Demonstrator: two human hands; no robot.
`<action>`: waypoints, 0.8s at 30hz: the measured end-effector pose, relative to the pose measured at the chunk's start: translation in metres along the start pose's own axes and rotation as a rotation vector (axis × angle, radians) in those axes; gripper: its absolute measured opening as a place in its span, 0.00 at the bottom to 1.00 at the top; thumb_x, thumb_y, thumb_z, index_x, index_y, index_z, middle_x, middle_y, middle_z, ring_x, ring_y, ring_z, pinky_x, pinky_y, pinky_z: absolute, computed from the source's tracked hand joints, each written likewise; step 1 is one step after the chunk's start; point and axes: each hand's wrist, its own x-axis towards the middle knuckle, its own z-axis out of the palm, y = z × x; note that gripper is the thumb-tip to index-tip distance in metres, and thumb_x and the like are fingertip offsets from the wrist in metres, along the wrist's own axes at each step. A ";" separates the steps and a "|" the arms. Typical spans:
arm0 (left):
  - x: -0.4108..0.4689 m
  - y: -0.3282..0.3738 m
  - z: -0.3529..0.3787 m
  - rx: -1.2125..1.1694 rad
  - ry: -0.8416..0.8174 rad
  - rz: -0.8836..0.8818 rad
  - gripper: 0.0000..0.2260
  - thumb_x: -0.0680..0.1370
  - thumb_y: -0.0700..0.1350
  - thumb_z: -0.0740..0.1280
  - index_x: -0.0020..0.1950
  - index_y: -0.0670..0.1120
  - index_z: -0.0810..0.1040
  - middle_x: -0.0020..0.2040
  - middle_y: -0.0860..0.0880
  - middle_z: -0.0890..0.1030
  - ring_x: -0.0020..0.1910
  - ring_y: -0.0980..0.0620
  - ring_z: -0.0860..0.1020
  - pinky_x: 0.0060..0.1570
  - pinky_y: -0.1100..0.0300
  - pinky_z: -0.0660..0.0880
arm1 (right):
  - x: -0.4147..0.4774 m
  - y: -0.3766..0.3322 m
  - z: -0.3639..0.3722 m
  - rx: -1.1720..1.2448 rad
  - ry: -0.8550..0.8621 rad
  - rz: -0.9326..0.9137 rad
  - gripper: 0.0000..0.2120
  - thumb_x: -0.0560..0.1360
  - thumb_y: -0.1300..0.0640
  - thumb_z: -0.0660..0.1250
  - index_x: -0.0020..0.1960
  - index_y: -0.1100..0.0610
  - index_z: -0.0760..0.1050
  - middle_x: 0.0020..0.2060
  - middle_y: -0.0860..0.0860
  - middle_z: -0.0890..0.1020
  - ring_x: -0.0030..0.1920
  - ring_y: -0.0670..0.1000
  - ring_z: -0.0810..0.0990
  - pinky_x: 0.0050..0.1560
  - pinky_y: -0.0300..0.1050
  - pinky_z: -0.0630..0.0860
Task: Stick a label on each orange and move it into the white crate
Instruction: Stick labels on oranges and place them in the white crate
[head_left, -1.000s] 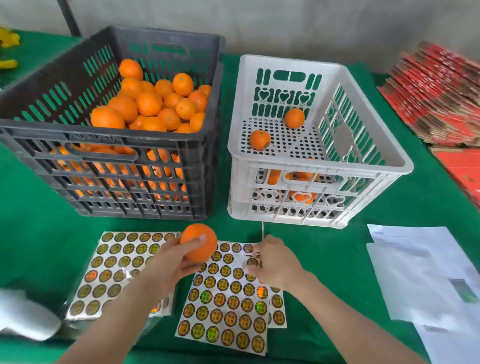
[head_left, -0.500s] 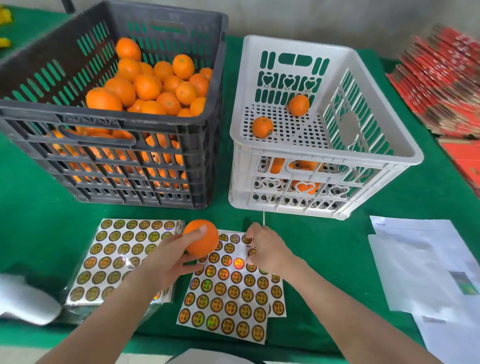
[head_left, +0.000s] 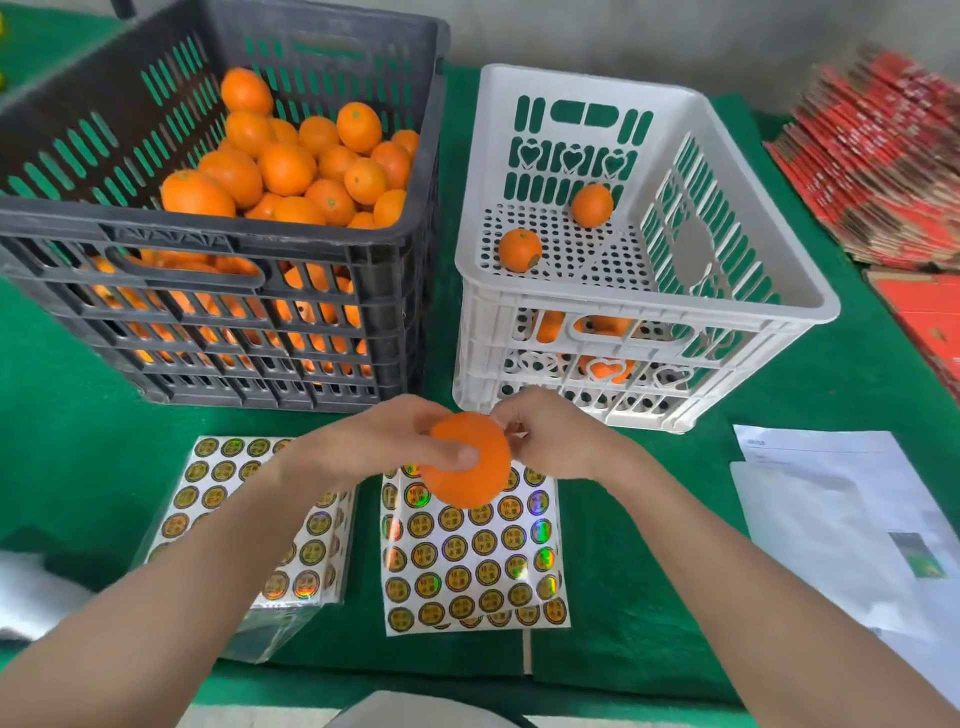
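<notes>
My left hand (head_left: 374, 441) grips an orange (head_left: 470, 467) above the label sheet (head_left: 467, 561), just in front of the white crate (head_left: 644, 306). The fingertips of my right hand (head_left: 550, 436) are pinched together at the orange's upper right edge, on a small label that is mostly hidden by the fingers. Two oranges (head_left: 520, 250) (head_left: 592, 205) lie on the white crate's floor, and more show through its front wall. The dark crate (head_left: 208, 234) at the left holds several oranges (head_left: 285, 166).
A second stack of label sheets (head_left: 218, 483) in clear wrap lies left of the first. White papers (head_left: 831, 519) lie at the right, red flat cartons (head_left: 883, 156) at the far right. A white object (head_left: 26, 592) sits at the left edge. Green cloth covers the table.
My right hand has lifted off the label sheet and come up to the orange. My left hand has raised the orange and moved it right, towards the white crate.
</notes>
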 end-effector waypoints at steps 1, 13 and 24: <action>0.003 -0.001 -0.002 -0.030 0.002 -0.007 0.45 0.46 0.75 0.72 0.52 0.46 0.80 0.48 0.50 0.85 0.50 0.50 0.81 0.58 0.56 0.74 | -0.003 0.001 0.002 0.044 0.021 0.001 0.06 0.74 0.68 0.64 0.42 0.61 0.77 0.43 0.58 0.81 0.46 0.55 0.79 0.53 0.51 0.76; 0.016 -0.015 -0.010 -0.246 -0.194 -0.072 0.43 0.48 0.72 0.75 0.54 0.46 0.79 0.48 0.51 0.85 0.48 0.54 0.82 0.50 0.62 0.76 | -0.019 0.018 0.024 0.143 0.273 -0.085 0.03 0.73 0.60 0.70 0.46 0.56 0.81 0.51 0.47 0.79 0.55 0.42 0.71 0.63 0.39 0.60; 0.022 -0.026 -0.010 -0.609 -0.089 -0.188 0.51 0.41 0.67 0.79 0.59 0.44 0.75 0.50 0.42 0.84 0.46 0.45 0.83 0.48 0.51 0.75 | -0.024 0.016 0.067 -0.126 0.870 -0.423 0.04 0.65 0.64 0.75 0.39 0.61 0.83 0.38 0.55 0.83 0.40 0.56 0.81 0.44 0.49 0.75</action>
